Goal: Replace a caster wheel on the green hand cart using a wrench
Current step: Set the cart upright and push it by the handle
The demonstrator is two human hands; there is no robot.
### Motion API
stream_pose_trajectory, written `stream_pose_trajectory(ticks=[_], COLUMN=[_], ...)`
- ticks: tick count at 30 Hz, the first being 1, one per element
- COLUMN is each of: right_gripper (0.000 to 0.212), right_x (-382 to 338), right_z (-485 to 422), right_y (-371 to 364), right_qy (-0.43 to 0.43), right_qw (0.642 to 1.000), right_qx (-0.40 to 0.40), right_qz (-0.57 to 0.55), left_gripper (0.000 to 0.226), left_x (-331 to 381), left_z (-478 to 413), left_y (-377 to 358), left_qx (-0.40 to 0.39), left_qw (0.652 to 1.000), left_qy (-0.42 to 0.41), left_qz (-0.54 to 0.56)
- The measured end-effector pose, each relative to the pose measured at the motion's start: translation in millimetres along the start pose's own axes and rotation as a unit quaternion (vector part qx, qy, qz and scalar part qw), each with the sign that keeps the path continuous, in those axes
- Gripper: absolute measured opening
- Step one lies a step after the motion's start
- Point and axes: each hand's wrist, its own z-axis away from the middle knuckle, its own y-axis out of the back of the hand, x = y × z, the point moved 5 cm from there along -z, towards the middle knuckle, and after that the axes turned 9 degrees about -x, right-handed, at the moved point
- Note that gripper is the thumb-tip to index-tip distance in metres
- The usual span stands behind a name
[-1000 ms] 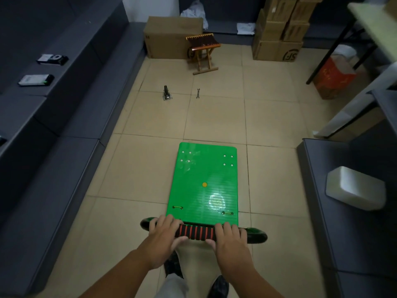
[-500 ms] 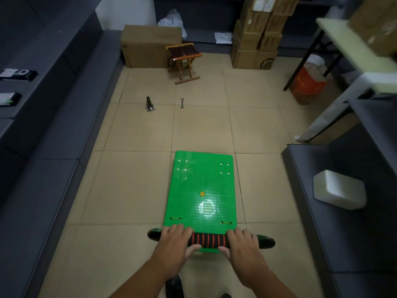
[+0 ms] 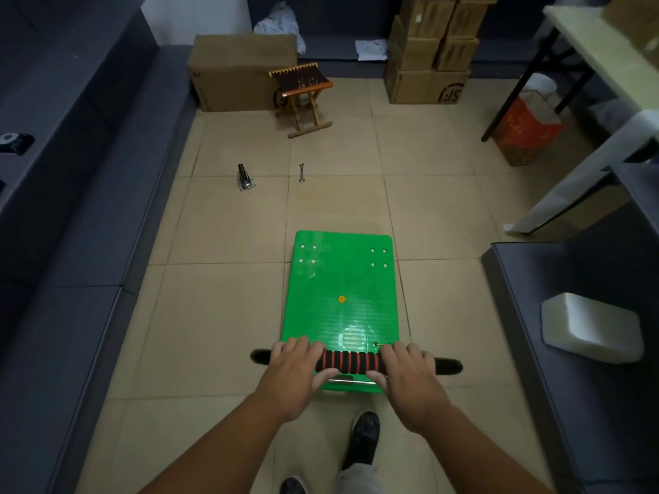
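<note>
Green hand cart point(image 3: 340, 301) beyond both gripping hands

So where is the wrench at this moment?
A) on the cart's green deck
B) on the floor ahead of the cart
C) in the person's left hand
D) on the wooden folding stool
B: the wrench lies on the floor beyond the green cart, apart from the loose caster wheel to its left, while the left hand and the right hand both grip the handle.
</note>
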Motion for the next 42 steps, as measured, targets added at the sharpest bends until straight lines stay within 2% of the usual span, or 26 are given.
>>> stream_pose_trajectory(ticks=[3,10,17,21,28,31,36,42], right_gripper=[0.055,0.050,0.052,0.055,0.050,0.051,0.053,0.056], right_x=[13,39,66,81,108,121,142,171], right_z=[-39,-134,-235,-295,-398,-444,-522,-602], right_y=[14,53,86,107,148,162,191,223], right_qy=[-0.010,-0.002,-0.006,-0.009,-0.016,-0.013,-0.016,-0.010], right_qw=[1.000,0.999,1.000,1.000,1.000,1.000,1.000,1.000], right_qx=[0.003,0.043,0.016,-0.016,-0.003,0.013,0.011,0.016], right_qz=[0.000,-0.004,0.016,0.020,0.011,0.010,0.008,0.008], left_gripper=[0.086,0.090,0.093,0.089,0.112,0.111,0.098,0.102], left_x=[-7,-32,-60,-79,-111,-124,-145,-163], left_z=[-37,-128,-222,-282,-385,-430,-503,-584], left_y=[20,66,110,136,186,207,240,274], left_qx=[-0.051,-0.074,-0.050,-0.069,-0.068,-0.065,-0.054,-0.039], left_qw=[0.999,0.996,0.998,0.997,0.997,0.997,0.998,0.999], left_qy=[0.011,0.044,0.036,0.031,0.025,0.026,0.027,0.020], left_qz=[0.000,0.012,0.020,0.025,0.035,0.034,0.021,0.024])
